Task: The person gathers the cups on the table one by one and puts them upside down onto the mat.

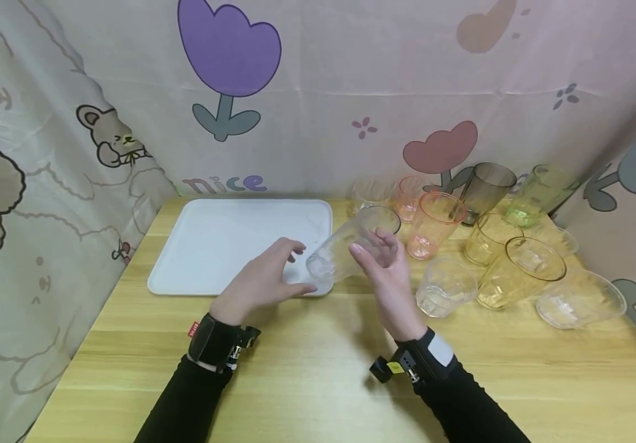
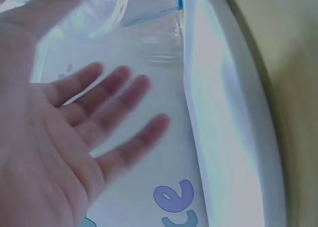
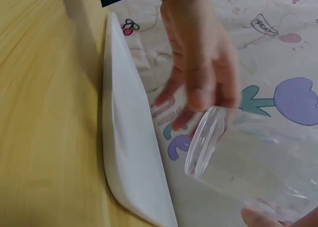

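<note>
My right hand [image 1: 392, 286] grips a tall clear glass [image 1: 342, 249] by its side, with the thumb in front. The glass is tilted, its thick base toward the left and its rim up to the right. My left hand [image 1: 262, 280] is beside that base, thumb and fingers spread and nothing in its grasp. In the right wrist view, the left fingers [image 3: 226, 83] overlap the base end of the glass [image 3: 258, 152]. A white rectangular tray [image 1: 235, 240] lies behind the left hand, with the glass base over its right front corner.
Right of the tray stand several glasses: an orange tumbler [image 1: 434, 224], a grey one [image 1: 486, 191], a green one [image 1: 539, 197], an amber one [image 1: 520, 274], and clear ones [image 1: 446, 289] nearer the front. A patterned cloth [image 1: 318, 123] hangs behind the wooden table [image 1: 296, 381].
</note>
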Demonstrator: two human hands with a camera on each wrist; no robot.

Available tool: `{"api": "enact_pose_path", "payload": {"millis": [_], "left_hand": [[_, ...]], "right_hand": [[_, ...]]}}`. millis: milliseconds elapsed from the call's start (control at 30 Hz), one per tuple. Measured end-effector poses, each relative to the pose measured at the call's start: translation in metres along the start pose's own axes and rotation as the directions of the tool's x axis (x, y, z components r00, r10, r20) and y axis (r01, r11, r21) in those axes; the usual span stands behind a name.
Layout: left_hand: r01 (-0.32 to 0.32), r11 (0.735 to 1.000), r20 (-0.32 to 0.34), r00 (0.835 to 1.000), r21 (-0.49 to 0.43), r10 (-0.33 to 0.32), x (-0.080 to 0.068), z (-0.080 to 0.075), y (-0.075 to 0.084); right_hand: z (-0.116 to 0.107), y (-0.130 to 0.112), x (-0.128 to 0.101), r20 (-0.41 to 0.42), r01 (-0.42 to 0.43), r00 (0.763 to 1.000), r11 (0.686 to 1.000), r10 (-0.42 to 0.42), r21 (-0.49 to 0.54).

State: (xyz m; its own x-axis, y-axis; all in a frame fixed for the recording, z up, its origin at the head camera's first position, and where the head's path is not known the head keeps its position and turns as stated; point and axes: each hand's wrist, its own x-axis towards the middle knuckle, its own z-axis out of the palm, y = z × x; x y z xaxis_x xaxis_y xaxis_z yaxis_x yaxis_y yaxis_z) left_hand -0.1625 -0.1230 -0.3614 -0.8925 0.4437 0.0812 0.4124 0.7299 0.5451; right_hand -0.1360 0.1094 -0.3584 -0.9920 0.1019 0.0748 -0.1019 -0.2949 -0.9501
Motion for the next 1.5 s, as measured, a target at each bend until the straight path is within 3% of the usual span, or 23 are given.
{"api": "enact_pose_path", "payload": {"millis": [133, 267, 433, 633, 867, 967, 1067, 1167, 1267, 1333, 1433, 1500], "left_hand": [[-0.070, 0.997, -0.064, 0.996, -0.015, 0.069, -0.002, -0.003, 0.002], [-0.095, 0.995, -0.093, 0.991, -0.010, 0.094, -0.002, -0.003, 0.003], [-0.098, 0.995, -0.088, 0.992, -0.024, 0.096, -0.001, -0.002, 0.003], [-0.146, 0.989, -0.081, 0.986, -0.004, 0.145, 0.000, -0.002, 0.002], [-0.175, 0.984, -0.129, 0.975, 0.043, 0.179, -0.001, -0.004, 0.001], [-0.198, 0.978, -0.176, 0.962, 0.067, 0.207, -0.001, -0.005, -0.001], [-0.226, 0.969, -0.244, 0.939, 0.097, 0.243, -0.002, -0.007, -0.003], [-0.258, 0.959, -0.328, 0.901, 0.121, 0.283, -0.002, -0.009, -0.004], [-0.300, 0.941, -0.415, 0.845, 0.154, 0.337, -0.001, -0.012, -0.006], [-0.323, 0.931, -0.457, 0.811, 0.170, 0.365, -0.001, -0.013, -0.008], [-0.339, 0.922, -0.503, 0.773, 0.187, 0.386, 0.000, -0.015, -0.010], [-0.342, 0.919, -0.527, 0.754, 0.195, 0.392, 0.001, -0.015, -0.011]], "right_hand": [[0.010, 0.004, 0.003, 0.025, -0.009, 1.000, 0.999, 0.009, 0.030], [0.017, 0.009, 0.004, 0.046, -0.023, 0.999, 0.999, 0.021, 0.048], [0.020, 0.015, 0.004, 0.063, -0.048, 0.997, 0.998, 0.046, 0.037], [0.015, 0.020, 0.007, 0.110, -0.081, 0.991, 0.995, 0.074, 0.065], [0.008, 0.015, 0.010, 0.206, -0.108, 0.973, 0.994, 0.102, 0.019], [0.004, 0.013, 0.013, 0.218, -0.095, 0.971, 0.995, 0.102, -0.042], [0.001, 0.011, 0.015, 0.214, -0.061, 0.973, 0.990, 0.087, -0.126], [-0.001, 0.011, 0.016, 0.217, -0.030, 0.974, 0.983, 0.069, -0.179], [-0.001, 0.012, 0.016, 0.232, -0.006, 0.971, 0.973, 0.061, -0.232], [-0.002, 0.014, 0.017, 0.247, 0.022, 0.967, 0.949, 0.059, -0.316], [-0.006, 0.019, 0.017, 0.302, 0.131, 0.953, 0.862, 0.027, -0.490], [-0.007, 0.023, 0.017, 0.355, 0.236, 0.935, 0.760, -0.007, -0.605]]}}
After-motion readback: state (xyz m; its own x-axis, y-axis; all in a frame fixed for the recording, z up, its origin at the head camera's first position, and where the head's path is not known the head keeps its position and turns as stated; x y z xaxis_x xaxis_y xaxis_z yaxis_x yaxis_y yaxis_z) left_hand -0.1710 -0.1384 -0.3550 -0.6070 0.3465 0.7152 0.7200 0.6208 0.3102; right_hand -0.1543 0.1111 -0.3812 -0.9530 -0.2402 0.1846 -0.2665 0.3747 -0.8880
